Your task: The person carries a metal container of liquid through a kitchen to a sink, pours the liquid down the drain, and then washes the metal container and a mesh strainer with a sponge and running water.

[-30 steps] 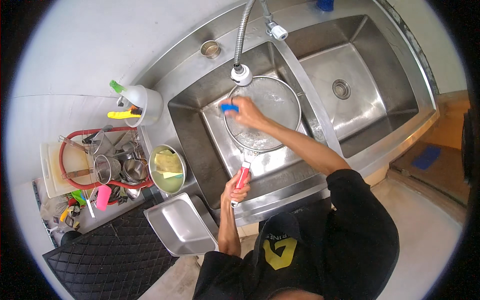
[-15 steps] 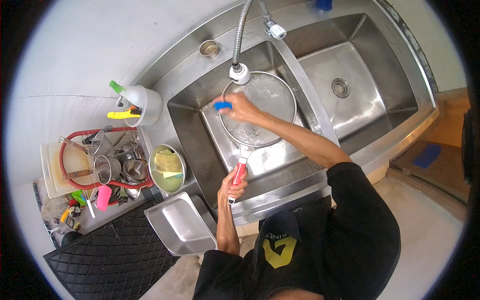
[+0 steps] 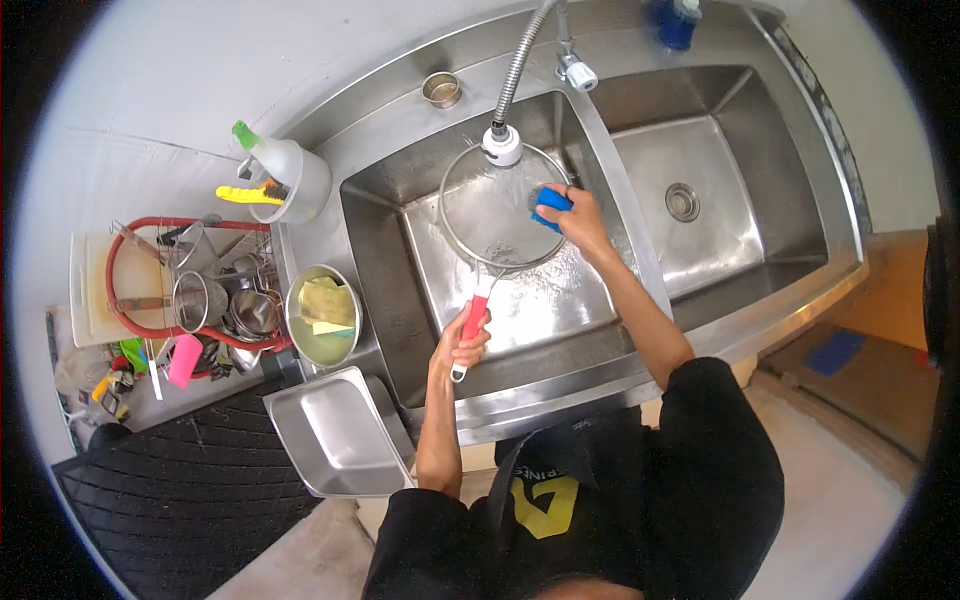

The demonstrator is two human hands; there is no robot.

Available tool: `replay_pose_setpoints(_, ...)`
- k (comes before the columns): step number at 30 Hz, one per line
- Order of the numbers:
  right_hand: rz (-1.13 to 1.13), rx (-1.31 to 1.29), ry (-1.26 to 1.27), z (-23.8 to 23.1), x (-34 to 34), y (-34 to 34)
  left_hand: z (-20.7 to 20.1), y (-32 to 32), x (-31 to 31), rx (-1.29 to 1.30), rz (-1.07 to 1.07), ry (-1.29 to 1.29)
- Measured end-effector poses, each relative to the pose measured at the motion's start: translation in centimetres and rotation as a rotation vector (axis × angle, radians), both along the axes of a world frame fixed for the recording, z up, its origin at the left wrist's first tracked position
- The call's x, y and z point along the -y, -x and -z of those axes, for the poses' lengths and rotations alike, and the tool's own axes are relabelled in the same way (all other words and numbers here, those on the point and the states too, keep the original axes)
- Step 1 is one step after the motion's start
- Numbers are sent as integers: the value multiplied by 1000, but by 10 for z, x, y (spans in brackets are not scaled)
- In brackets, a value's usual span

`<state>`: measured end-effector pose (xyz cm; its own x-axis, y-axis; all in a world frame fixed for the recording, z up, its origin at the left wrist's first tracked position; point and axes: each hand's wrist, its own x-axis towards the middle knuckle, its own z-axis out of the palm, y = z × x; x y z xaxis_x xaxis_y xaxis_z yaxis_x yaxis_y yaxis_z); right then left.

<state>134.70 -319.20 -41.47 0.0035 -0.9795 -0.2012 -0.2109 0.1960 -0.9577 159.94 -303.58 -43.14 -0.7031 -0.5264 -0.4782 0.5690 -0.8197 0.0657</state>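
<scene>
My left hand [image 3: 463,340] is wrapped around the red handle of a large round mesh strainer [image 3: 480,225], held over the left sink basin [image 3: 400,330]. A white faucet head [image 3: 502,147] on a coiled hose hangs over the strainer's far rim, and water appears to run onto the mesh. In my right hand [image 3: 580,220], a blue scrubber [image 3: 551,207] is gripped between thumb and fingers. It sits at the right side of the strainer, near the rim; whether it touches the mesh I cannot tell.
Left of the basin stand a bowl with yellow sponges [image 3: 325,350], a white bucket [image 3: 310,190] with a spray bottle, and a red-rimmed basket [image 3: 190,222] of utensils. A steel pan [image 3: 335,430] sits near my left arm. The right basin [image 3: 700,210] has a drain.
My right hand has moved with the blue scrubber from the strainer's left side across to its right side. The left hand keeps its hold on the handle. The view has shifted slightly.
</scene>
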Motion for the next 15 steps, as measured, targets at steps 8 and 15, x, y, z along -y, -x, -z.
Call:
replay_pose_setpoints(8, 91, 82, 0, -4, -24, 28, 40, 74, 92, -344, -270, -266)
replay_pose_setpoints(15, 79, 170, -101, -47, -51, 36, 84, 112, 192, -343, -773, -309)
